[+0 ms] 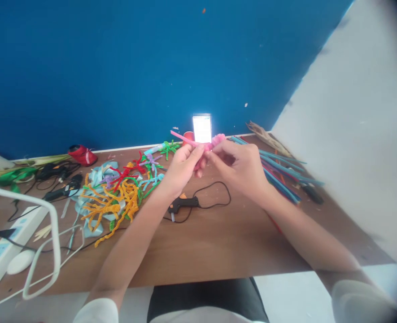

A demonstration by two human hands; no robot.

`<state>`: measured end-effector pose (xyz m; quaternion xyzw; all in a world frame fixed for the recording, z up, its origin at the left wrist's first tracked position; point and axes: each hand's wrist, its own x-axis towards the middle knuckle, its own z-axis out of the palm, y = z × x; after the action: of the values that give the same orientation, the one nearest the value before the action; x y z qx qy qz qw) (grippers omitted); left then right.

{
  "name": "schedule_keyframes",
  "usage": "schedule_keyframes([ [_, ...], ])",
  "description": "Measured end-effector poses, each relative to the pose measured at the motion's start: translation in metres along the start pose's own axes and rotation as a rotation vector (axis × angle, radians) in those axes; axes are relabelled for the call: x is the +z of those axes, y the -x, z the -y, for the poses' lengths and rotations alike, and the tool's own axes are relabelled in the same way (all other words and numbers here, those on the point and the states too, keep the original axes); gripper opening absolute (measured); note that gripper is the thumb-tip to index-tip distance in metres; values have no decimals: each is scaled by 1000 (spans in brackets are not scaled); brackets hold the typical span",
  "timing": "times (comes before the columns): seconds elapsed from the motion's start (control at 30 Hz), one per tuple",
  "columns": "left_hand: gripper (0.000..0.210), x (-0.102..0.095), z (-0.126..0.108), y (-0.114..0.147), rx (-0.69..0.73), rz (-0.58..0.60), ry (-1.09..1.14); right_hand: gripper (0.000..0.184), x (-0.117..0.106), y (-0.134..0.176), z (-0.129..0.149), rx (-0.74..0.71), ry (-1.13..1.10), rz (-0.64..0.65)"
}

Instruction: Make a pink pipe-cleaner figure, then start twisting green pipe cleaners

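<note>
Between my two hands is a pink pipe cleaner (185,138), held up above the table. One end sticks out straight to the upper left, while the right part is bunched into fluffy loops. My left hand (187,162) is closed, thumb and fingers pinching the pipe cleaner near its middle. Closed in a pinch as well, my right hand (240,166) grips it just below the loops. The fingertips of both hands nearly meet, and they hide part of the pink piece. A lit phone screen (202,128) stands upright right behind it.
Below my hands lies a black glue gun (184,202) with a looping cord. Orange pipe-cleaner shapes (100,202) and other coloured ones pile up on the left, near a white power strip (13,246). Blue pipe cleaners (281,179) lie at right. A blue wall (117,67) bounds the back.
</note>
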<state>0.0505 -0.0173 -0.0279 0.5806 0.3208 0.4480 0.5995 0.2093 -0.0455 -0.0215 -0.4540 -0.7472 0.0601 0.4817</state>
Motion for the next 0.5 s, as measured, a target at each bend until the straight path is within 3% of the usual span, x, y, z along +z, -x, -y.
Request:
schedule_keyframes([
  [0.13, 30, 0, 2, -1, 13, -75, -1, 27, 1, 0, -1, -28, 19, 40],
  [0.3, 25, -7, 1, -6, 63, -199, 157, 30, -2, -2, -3, -35, 59, 118],
  [0.5, 34, -14, 5, -10, 31, -174, 156, 25, -17, -12, -10, -72, 80, 294],
])
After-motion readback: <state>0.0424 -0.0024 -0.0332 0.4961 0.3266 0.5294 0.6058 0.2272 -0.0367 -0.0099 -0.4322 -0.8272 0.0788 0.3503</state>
